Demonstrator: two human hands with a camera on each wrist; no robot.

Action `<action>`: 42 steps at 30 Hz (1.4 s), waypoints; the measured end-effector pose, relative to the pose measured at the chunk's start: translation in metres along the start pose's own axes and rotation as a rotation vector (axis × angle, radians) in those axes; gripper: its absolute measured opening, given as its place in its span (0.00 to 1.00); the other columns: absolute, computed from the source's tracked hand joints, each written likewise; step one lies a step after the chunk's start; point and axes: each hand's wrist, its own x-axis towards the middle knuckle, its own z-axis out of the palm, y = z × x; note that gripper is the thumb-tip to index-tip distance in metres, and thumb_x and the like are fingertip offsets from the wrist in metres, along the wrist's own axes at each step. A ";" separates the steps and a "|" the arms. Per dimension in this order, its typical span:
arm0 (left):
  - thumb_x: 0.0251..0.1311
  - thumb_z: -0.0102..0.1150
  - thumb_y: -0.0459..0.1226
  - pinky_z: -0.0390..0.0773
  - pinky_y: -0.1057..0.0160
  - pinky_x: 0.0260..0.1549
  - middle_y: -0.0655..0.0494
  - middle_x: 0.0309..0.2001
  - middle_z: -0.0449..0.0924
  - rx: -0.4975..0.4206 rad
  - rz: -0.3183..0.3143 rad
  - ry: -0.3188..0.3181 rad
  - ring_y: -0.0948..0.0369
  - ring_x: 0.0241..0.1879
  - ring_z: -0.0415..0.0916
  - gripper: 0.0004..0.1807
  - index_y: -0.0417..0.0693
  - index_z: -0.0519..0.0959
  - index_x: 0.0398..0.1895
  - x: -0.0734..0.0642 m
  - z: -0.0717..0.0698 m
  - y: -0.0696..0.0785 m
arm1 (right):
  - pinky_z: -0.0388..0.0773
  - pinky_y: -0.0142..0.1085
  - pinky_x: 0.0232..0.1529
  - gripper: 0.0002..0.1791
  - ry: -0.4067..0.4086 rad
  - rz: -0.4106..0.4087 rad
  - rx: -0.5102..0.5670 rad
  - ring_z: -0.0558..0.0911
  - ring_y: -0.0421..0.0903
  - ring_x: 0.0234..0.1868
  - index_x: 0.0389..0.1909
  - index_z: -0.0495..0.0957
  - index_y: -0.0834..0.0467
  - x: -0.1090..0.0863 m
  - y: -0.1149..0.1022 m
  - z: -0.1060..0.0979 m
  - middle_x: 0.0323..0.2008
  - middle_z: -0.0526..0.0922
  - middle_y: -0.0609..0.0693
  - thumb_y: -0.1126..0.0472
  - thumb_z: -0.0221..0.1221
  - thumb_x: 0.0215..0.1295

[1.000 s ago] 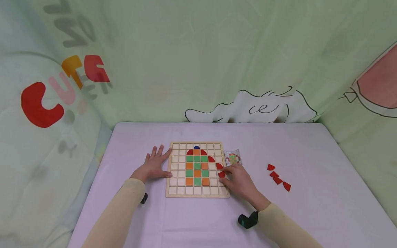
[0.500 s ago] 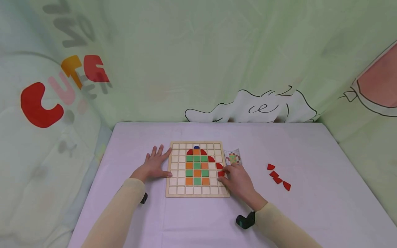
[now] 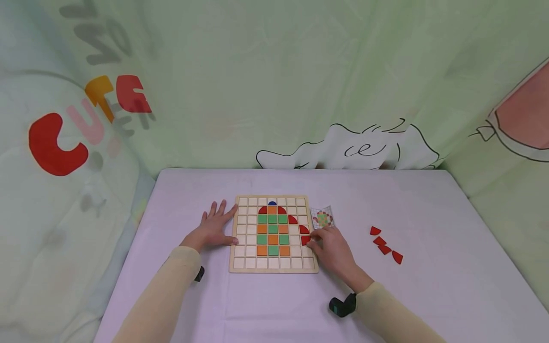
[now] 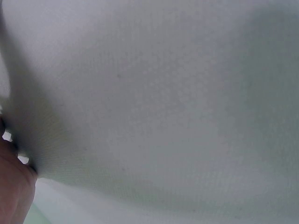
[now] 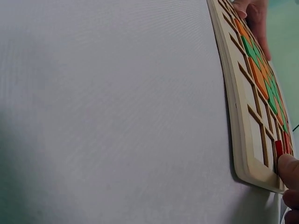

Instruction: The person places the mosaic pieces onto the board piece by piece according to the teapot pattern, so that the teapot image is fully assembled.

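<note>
A wooden grid board (image 3: 274, 271) lies on the table, with green, orange, red and blue tiles set in its cells. My left hand (image 3: 209, 232) lies with fingers spread at the left edge, thumb and index fingertip touching the frame. At the right edge my right hand (image 3: 336, 252) pinches a red tile (image 3: 305, 240) between thumb and index finger, in a cell just below another red piece (image 3: 303, 229). In the right wrist view the thumb (image 5: 288, 169) presses against the red tile (image 5: 279, 148), which stands slightly proud of the grid.
A small pattern card (image 3: 322, 216) lies right of the board, partly behind the right hand. Several loose red tiles (image 3: 384, 249) lie farther right on the white-clothed table (image 3: 274, 309). A printed curtain (image 3: 274, 85) hangs behind the table.
The red tile has gone from tilted over the cell to lying nearly square in it. The right hand has shifted slightly; the left hand has stayed in place.
</note>
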 end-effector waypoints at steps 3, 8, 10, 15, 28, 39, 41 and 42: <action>0.57 0.74 0.50 0.34 0.32 0.77 0.38 0.83 0.30 0.002 0.001 0.000 0.37 0.82 0.23 0.59 0.52 0.47 0.84 0.000 -0.001 0.000 | 0.84 0.47 0.51 0.17 0.011 -0.002 -0.007 0.79 0.52 0.48 0.47 0.86 0.63 0.002 0.000 0.001 0.43 0.86 0.56 0.59 0.73 0.60; 0.57 0.74 0.51 0.33 0.32 0.77 0.38 0.83 0.30 0.005 -0.003 0.003 0.37 0.82 0.23 0.59 0.52 0.46 0.84 0.001 -0.001 -0.001 | 0.83 0.47 0.51 0.15 0.028 -0.005 -0.018 0.79 0.52 0.47 0.45 0.87 0.63 0.004 -0.002 0.001 0.42 0.86 0.57 0.60 0.72 0.60; 0.56 0.74 0.51 0.33 0.32 0.77 0.39 0.83 0.30 0.008 -0.005 0.003 0.37 0.82 0.23 0.59 0.52 0.46 0.84 0.001 0.000 -0.001 | 0.83 0.47 0.51 0.15 0.031 -0.006 -0.020 0.79 0.52 0.47 0.45 0.87 0.64 0.004 -0.003 0.002 0.42 0.86 0.57 0.60 0.73 0.60; 0.56 0.74 0.51 0.33 0.33 0.77 0.39 0.83 0.31 0.007 -0.005 0.004 0.38 0.82 0.23 0.59 0.52 0.47 0.84 0.001 0.000 -0.001 | 0.83 0.47 0.51 0.15 0.031 -0.010 -0.018 0.79 0.53 0.47 0.45 0.87 0.64 0.005 -0.003 0.001 0.43 0.86 0.58 0.61 0.72 0.60; 0.57 0.73 0.51 0.34 0.32 0.77 0.38 0.83 0.30 0.012 0.004 -0.001 0.37 0.82 0.23 0.59 0.52 0.46 0.84 0.002 0.000 -0.002 | 0.83 0.48 0.53 0.14 0.016 0.010 0.007 0.79 0.53 0.49 0.47 0.87 0.64 0.002 -0.003 -0.005 0.45 0.86 0.57 0.61 0.70 0.63; 0.56 0.74 0.51 0.34 0.32 0.77 0.39 0.83 0.30 0.012 -0.005 0.005 0.37 0.82 0.23 0.59 0.52 0.47 0.84 0.003 0.002 -0.003 | 0.84 0.52 0.50 0.12 0.018 0.033 0.027 0.80 0.56 0.49 0.50 0.85 0.64 -0.018 0.051 -0.035 0.46 0.85 0.59 0.66 0.64 0.67; 0.56 0.74 0.51 0.33 0.33 0.77 0.39 0.84 0.30 0.011 -0.008 0.006 0.38 0.82 0.23 0.59 0.53 0.47 0.84 0.003 0.003 -0.003 | 0.83 0.54 0.49 0.12 0.037 0.031 0.024 0.80 0.59 0.48 0.50 0.85 0.65 -0.022 0.068 -0.042 0.45 0.85 0.61 0.68 0.63 0.67; 0.56 0.74 0.51 0.33 0.33 0.77 0.39 0.84 0.30 0.007 -0.010 0.005 0.38 0.82 0.23 0.59 0.53 0.46 0.84 0.003 0.003 -0.003 | 0.82 0.56 0.49 0.12 0.051 0.035 0.021 0.80 0.60 0.48 0.50 0.85 0.66 -0.025 0.076 -0.045 0.45 0.85 0.62 0.69 0.63 0.67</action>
